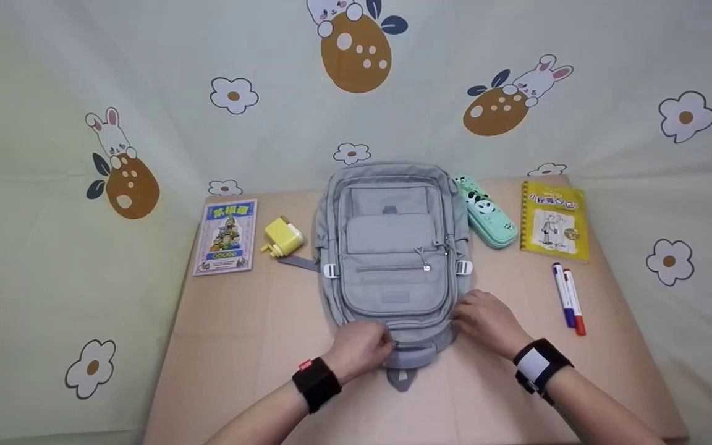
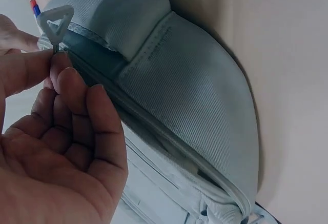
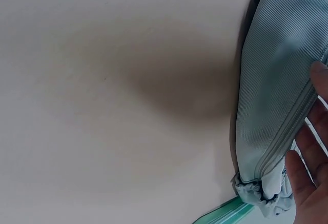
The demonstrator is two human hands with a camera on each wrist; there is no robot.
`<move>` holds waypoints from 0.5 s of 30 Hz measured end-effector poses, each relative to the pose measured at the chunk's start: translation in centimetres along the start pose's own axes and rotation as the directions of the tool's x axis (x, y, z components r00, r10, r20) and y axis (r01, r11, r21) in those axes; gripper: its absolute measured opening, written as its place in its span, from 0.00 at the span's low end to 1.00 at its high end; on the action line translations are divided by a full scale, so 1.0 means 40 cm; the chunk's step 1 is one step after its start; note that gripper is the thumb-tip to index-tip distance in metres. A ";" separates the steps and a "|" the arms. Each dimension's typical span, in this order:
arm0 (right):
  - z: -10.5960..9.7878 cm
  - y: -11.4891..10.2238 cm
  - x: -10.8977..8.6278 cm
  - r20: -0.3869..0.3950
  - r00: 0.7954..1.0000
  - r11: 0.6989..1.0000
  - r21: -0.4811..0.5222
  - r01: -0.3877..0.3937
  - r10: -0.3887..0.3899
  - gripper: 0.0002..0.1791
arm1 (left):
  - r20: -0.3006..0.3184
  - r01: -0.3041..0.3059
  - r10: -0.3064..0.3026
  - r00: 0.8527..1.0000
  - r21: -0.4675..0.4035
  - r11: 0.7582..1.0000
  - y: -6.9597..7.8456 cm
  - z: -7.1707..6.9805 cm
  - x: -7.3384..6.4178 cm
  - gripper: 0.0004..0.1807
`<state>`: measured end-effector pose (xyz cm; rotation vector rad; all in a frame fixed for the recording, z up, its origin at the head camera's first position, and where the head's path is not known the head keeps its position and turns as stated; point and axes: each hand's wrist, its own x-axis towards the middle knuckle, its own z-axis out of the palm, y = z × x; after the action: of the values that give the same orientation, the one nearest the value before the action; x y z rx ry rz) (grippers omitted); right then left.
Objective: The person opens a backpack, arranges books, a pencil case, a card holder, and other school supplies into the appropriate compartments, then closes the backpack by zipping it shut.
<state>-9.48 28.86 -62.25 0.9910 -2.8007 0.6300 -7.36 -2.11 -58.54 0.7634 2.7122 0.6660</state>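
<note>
A grey backpack (image 1: 393,272) lies on its back, its top handle toward me. My left hand (image 1: 362,349) is at its top edge. In the left wrist view that hand's thumb and forefinger pinch a zipper pull (image 2: 55,24) with a triangular loop, and the other fingers are curled. Beside it runs the zipper (image 2: 154,124), parted along a stretch. My right hand (image 1: 486,318) grips the backpack's upper right edge. Its fingers (image 3: 302,178) lie along the side zipper in the right wrist view, while part of the hand is out of frame.
Left of the backpack lie a purple-bordered book (image 1: 226,238) and a yellow pencil sharpener-like item (image 1: 283,237). To its right are a green panda pencil case (image 1: 486,213), a yellow spiral notebook (image 1: 555,221), a blue marker (image 1: 563,295) and a red marker (image 1: 574,303). Printed cloth hangs behind the table (image 1: 232,371).
</note>
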 end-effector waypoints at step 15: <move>0.003 -0.010 0.007 0.024 0.998 0.998 -0.023 -0.055 0.055 0.09 | -0.006 -0.037 0.037 0.999 -0.051 0.998 0.068 0.032 0.055 0.09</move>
<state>-9.43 28.35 -62.17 0.9275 -2.8592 0.5957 -7.56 1.61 -58.55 0.8023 2.6808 0.7440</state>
